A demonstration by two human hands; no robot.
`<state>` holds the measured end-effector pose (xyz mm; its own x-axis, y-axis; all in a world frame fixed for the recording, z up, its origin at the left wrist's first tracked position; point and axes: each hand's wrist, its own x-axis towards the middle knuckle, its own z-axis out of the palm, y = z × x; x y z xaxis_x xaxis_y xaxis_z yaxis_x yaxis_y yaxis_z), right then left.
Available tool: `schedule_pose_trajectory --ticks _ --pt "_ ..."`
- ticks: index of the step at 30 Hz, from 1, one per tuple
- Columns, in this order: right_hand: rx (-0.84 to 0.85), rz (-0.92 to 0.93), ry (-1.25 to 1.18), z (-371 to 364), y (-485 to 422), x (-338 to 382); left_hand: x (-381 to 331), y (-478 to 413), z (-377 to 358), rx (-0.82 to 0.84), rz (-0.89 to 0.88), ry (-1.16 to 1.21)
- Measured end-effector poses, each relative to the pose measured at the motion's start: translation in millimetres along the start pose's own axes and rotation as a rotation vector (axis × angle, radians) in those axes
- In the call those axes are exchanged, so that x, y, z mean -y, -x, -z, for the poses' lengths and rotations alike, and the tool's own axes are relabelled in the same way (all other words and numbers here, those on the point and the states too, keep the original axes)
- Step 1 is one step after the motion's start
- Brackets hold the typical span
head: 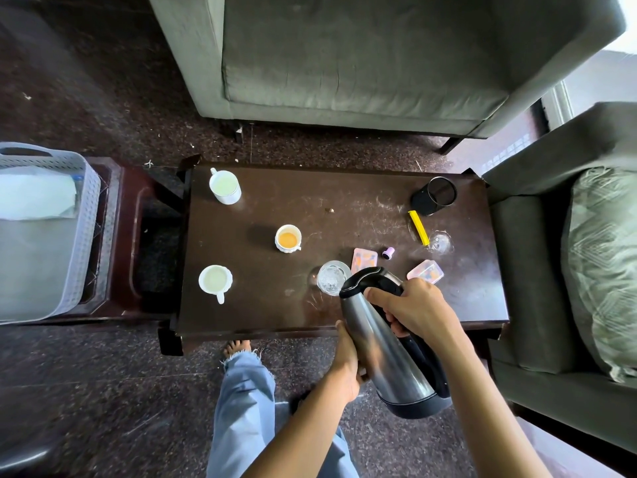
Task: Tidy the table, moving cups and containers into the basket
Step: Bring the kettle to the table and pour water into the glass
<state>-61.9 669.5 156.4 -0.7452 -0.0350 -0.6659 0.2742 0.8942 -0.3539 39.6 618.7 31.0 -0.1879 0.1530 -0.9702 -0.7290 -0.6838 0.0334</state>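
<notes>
I hold a steel kettle (386,343) tilted over the near edge of the dark table (275,201). My right hand (413,310) grips its black handle and my left hand (346,363) cups its body from below. Its spout end hangs next to a clear glass (331,278). On the table stand two white mugs (224,186) (215,280) and a small white cup with orange liquid (288,238). A grey basket (44,232) with white paper inside sits on a side table at the left.
Two pink plastic containers (363,260) (425,271), a purple cap (389,252), a yellow stick (418,227), an overturned glass (439,241) and a black mesh holder (433,195) lie at the table's right. Grey sofas stand behind and to the right.
</notes>
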Motion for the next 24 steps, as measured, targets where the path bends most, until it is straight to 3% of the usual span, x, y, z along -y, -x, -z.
schedule_pose_trajectory --ticks 24 --pt "-0.039 0.014 0.066 -4 -2 0 5 -12 3 0.043 -0.005 -0.018"
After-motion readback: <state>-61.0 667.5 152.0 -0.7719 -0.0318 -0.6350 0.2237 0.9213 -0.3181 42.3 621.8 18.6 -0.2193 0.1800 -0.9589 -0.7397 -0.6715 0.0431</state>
